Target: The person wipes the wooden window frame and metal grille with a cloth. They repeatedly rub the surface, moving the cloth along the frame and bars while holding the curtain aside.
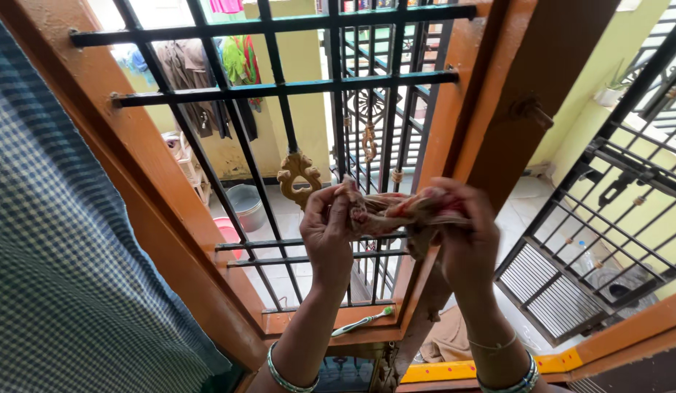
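Note:
Both hands are raised in front of a window with a black iron grille (280, 89) set in an orange wooden frame (141, 196). My left hand (328, 233) and my right hand (465, 244) together grip a twisted, crumpled cloth (400, 211), beige with red patches, stretched between them. The cloth sits just in front of the grille's bars, near a brass ornament (299, 173). Bangles ring both wrists.
A green and white toothbrush (361, 322) lies on the sill below. A blue checked curtain (54, 276) hangs at the left. An open grille shutter (607, 218) stands at the right. Outside are a metal bucket (245, 206), a pink tub (229, 234) and hanging clothes (200, 80).

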